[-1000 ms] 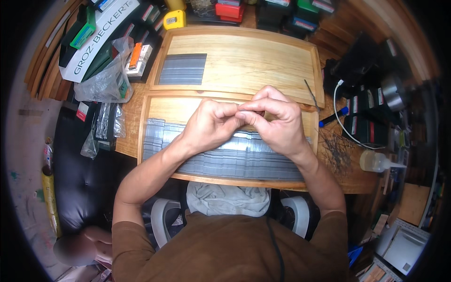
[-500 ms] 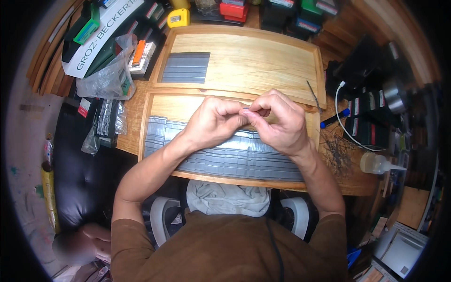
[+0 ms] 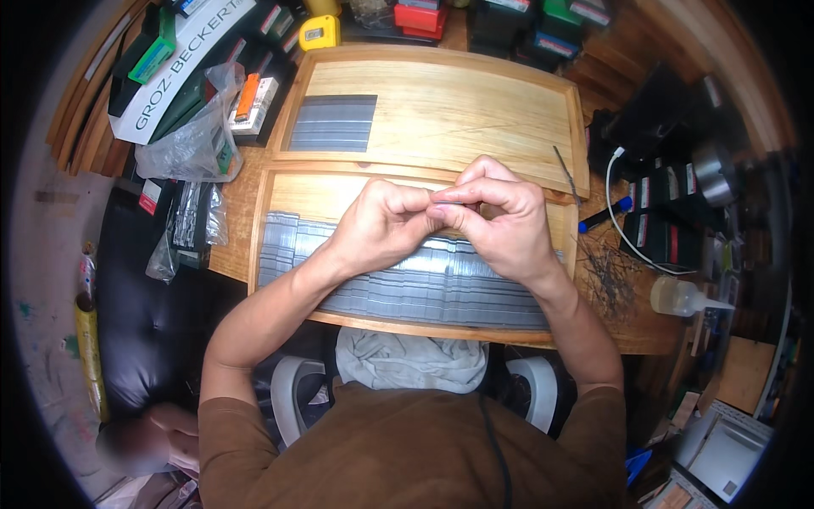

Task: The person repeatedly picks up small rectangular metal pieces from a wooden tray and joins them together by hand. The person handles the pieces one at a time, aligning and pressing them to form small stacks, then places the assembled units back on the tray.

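Observation:
Over the near wooden tray, my left hand and my right hand meet fingertip to fingertip. Both are closed in a pinch around a thin dark needle-like metal piece; most of it is hidden by the fingers. Beneath them, tightly packed rows of thin grey metal pieces fill the near part of this tray. In the far wooden tray a smaller, neat block of the same grey pieces lies at the left end.
Loose thin dark pieces lie scattered at the right, by a blue-capped marker, a white cable and a squeeze bottle. A yellow tape measure stands behind the trays. Left are a plastic bag and an orange lighter.
My right fingers have shifted: the index finger now lies straighter along the pinched piece. The left hand has barely moved; both trays look unchanged.

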{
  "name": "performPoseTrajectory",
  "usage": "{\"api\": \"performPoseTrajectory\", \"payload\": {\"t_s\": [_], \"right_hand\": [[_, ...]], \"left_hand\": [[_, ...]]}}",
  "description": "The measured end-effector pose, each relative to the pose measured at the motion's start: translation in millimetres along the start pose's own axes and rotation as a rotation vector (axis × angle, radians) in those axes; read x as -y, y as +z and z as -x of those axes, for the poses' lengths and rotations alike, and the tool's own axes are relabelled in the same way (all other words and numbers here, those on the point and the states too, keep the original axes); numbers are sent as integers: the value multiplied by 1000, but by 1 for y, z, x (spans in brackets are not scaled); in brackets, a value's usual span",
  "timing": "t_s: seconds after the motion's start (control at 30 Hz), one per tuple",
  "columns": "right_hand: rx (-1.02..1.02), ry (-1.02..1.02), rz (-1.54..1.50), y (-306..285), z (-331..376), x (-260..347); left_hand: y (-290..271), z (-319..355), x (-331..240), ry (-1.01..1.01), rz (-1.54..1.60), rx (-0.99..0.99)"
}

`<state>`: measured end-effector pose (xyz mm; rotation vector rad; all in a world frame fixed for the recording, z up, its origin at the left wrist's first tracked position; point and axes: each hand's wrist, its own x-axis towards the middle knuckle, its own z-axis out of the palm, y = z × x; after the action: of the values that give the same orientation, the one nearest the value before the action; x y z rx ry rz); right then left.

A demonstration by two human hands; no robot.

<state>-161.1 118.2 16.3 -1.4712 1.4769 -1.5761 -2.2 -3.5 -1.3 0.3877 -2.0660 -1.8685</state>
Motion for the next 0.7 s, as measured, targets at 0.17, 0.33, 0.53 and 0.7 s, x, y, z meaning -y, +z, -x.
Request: {"api": "performPoseTrajectory", "payload": {"t_s": [0.17, 0.33, 0.53, 0.7], "right_hand": [[-39, -94, 83, 3, 1, -2], [-57, -135, 147, 3, 2, -4], [-65, -10, 35, 1, 3, 0], [-64, 2, -74, 3, 3, -9]], "left_hand": [[1, 0, -2, 18, 35, -2], [3, -2, -3, 36, 78, -21], [-3, -3, -1, 9, -7, 26], [-2, -3, -3, 7, -29, 21]]}}
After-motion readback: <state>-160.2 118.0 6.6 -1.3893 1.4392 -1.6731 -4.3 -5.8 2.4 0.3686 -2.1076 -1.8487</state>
